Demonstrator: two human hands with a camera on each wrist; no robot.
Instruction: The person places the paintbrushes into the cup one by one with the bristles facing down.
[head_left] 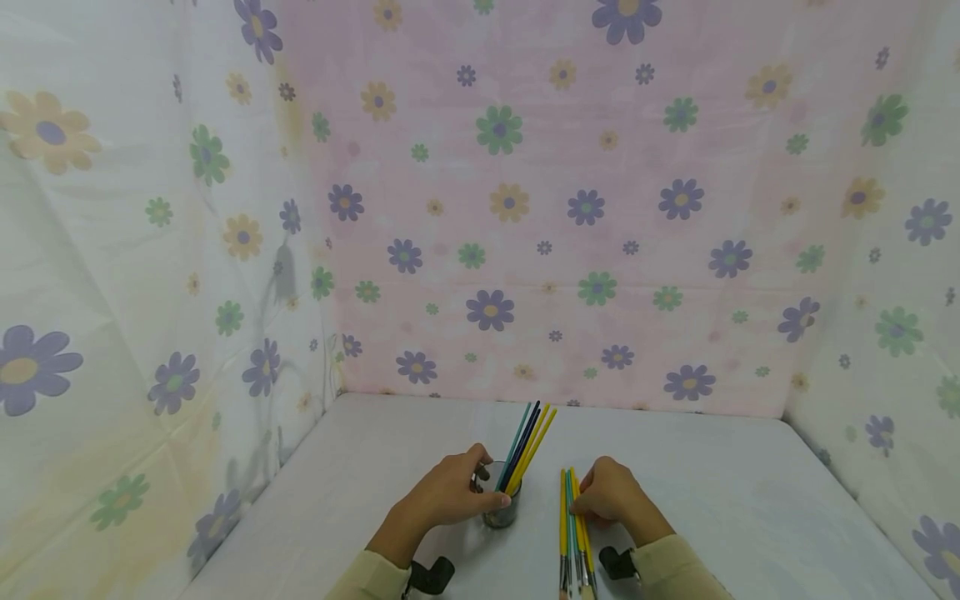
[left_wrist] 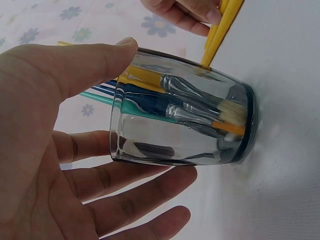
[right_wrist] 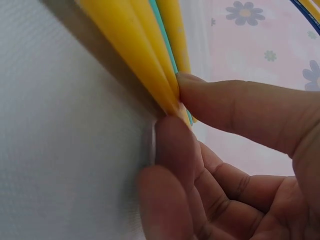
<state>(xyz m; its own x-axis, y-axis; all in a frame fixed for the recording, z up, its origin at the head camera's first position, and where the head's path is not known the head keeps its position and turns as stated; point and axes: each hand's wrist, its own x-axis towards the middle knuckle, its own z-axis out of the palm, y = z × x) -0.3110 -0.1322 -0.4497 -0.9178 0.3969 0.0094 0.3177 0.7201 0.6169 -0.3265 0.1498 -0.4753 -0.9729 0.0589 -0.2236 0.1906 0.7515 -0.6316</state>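
Note:
My left hand (head_left: 448, 493) holds a clear glass (head_left: 500, 518) that stands on the table. In the left wrist view its thumb lies at the rim of the glass, with fingers around the far side. Several paintbrushes (head_left: 527, 450) with yellow, dark blue and teal handles lean in the glass, bristles down. To the right, my right hand (head_left: 613, 493) pinches a yellow paintbrush (right_wrist: 135, 47) between thumb and fingertips. That brush belongs to a row of yellow and teal paintbrushes (head_left: 564, 521) lying on the table, bristles toward me.
The white tabletop (head_left: 712, 492) runs back to a pink flowered cloth (head_left: 540, 333). Pale flowered cloth also hangs at the left side (head_left: 112, 292) and the right side (head_left: 885, 333). A dark wrist device (head_left: 431, 575) sits at my left cuff.

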